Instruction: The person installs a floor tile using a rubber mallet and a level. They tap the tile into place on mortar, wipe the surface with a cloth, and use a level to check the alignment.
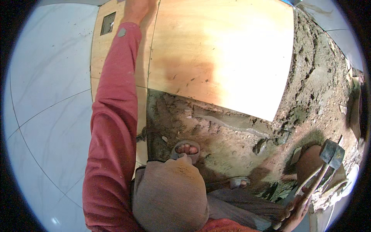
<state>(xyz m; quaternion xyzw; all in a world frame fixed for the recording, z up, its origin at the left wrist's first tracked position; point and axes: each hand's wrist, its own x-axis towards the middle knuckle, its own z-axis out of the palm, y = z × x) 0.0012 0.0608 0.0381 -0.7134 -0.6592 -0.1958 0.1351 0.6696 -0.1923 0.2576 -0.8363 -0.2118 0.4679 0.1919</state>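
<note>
Down low, right fingers (304, 205) grip a mallet (331, 155) — left hand (136, 11) (fingers cropped) I can't judge.

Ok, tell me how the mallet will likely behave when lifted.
The mallet will probably feel head-heavy: a bulky dark head sits on a slim handle. It may tip headfirst if gripped loosely, the head standing well beyond the right hand. The straight handle looks likely to stay stiff.

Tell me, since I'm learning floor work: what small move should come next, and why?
Perhaps bring the mallet over the large tan tile for a light tap: the right hand holds it out to the side, and the tile's right edge borders rough grey mortar.
</note>
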